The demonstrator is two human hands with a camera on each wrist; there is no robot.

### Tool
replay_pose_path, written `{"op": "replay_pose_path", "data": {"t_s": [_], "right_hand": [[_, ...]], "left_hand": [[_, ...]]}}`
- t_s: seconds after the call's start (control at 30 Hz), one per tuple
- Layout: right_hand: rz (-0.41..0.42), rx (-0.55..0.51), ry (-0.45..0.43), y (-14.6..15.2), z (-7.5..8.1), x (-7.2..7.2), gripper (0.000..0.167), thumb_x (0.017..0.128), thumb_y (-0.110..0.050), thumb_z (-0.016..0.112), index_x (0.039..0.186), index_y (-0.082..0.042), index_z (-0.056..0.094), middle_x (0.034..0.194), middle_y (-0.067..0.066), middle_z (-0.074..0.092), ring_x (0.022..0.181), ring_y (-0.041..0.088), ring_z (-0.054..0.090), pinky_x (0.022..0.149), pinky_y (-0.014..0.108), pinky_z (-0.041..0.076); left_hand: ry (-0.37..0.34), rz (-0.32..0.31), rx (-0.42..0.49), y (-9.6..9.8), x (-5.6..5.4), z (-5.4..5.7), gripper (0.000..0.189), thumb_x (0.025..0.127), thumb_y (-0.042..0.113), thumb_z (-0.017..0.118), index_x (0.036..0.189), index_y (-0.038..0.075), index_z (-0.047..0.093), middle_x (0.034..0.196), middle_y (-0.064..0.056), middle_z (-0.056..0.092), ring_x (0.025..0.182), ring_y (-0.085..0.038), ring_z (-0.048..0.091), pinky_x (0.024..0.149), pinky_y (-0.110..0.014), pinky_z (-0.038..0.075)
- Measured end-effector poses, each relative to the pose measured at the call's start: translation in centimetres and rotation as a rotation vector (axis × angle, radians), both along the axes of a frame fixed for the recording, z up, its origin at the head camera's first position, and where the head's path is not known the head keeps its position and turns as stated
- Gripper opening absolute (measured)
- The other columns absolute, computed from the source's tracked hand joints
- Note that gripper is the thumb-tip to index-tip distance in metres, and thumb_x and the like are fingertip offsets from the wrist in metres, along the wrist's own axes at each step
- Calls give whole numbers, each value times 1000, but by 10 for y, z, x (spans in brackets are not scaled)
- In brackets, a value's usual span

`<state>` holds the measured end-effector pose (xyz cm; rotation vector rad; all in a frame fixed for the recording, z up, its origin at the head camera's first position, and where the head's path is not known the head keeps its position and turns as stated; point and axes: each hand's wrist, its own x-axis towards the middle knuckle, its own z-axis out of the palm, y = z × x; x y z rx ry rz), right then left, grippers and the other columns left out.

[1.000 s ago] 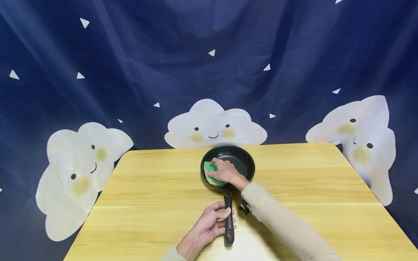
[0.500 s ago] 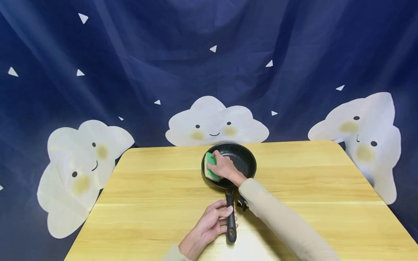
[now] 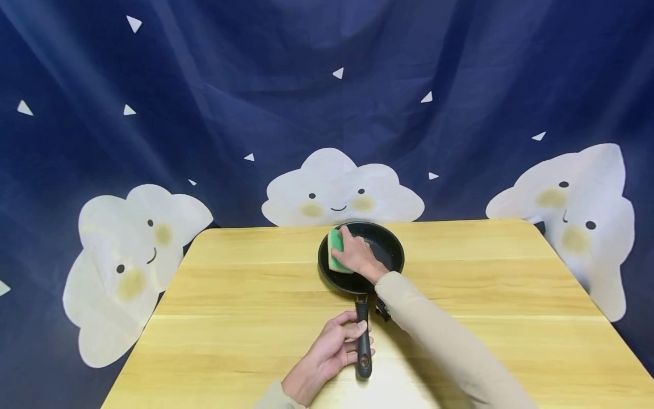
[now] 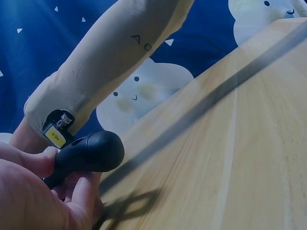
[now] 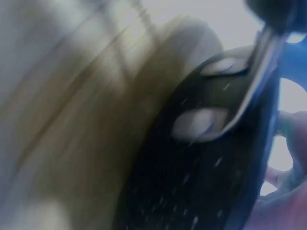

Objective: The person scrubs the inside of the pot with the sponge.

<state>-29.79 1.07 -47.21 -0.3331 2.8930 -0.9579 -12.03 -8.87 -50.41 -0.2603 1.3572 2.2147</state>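
Note:
A black frying pan (image 3: 386, 250) stands at the table's far middle, its handle (image 3: 363, 346) pointing toward me. My left hand (image 3: 332, 349) grips that handle, thumb on top and fingers beneath; the left wrist view shows the rounded handle end (image 4: 103, 151) sticking out past the thumb. Inside the pan, my right hand (image 3: 357, 253) holds a green and cream sponge (image 3: 335, 250) against the left part of the inner wall. In the right wrist view the pan's dark outer side (image 5: 192, 177) fills the middle, blurred, with part of the right hand (image 5: 283, 191) at the right edge.
The pale wooden table (image 3: 245, 295) spreads out on both sides of the pan. Behind it hangs a dark blue curtain (image 3: 286, 102) with white clouds. A small black device (image 3: 382, 309) sits under the right wrist, close to the pan handle.
The right hand has moved the sponge along the pan's left inner wall, from its near side toward the far rim. The left hand keeps its grip on the handle.

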Motion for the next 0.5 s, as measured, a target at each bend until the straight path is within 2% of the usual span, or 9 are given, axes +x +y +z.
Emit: {"op": "replay_pose_path", "data": {"t_s": [0.23, 0.5], "right_hand": [[28, 141, 122, 5, -3, -1, 49, 98, -26, 67, 141, -16, 45, 97, 18, 55, 79, 32, 57, 62, 43, 53], [43, 259, 244, 13, -11, 3, 45, 97, -23, 70, 134, -15, 46, 99, 22, 51, 81, 36, 54, 59, 47, 55]], "left_hand": [[-1, 23, -10, 1, 1, 2, 27, 97, 10, 68, 122, 3, 61, 105, -11, 66, 82, -20, 65, 88, -52, 60], [-1, 38, -21, 3, 3, 1, 27, 97, 10, 68, 122, 3, 62, 103, -9, 67, 81, -18, 66, 88, -52, 60]]}}
